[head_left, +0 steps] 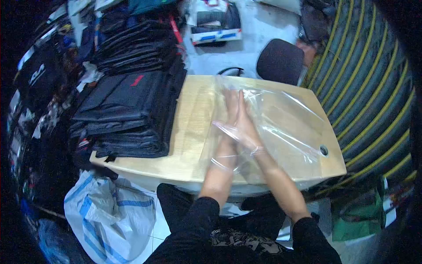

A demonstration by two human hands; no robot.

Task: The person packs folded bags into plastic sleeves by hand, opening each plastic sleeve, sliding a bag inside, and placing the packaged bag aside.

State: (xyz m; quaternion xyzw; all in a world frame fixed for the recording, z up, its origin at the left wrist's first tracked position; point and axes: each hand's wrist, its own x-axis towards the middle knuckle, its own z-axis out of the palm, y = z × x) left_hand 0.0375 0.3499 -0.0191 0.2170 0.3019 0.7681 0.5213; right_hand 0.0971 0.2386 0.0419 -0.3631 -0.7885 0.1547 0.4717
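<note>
A clear plastic bag (290, 127) lies spread over the right half of the wooden table, its film creased and shiny. Both of my hands are within its film, and the bag's edges cross my wrists. My left hand (231, 108) points away from me with fingers stretched out. Against it, palm to palm, rests my right hand (245, 127), its fingers also straight and its thumb reaching left. Left of them stands a stack of folded black fabric items (127, 101), the top one with a small red mark.
The wooden table (193, 132) has a round cable hole near its right edge. Beyond it is a dark chair (280, 60). Large black coiled hoses with yellow stripes (356, 88) stand at the right. A white sack with blue stripes (110, 220) lies on the floor, lower left.
</note>
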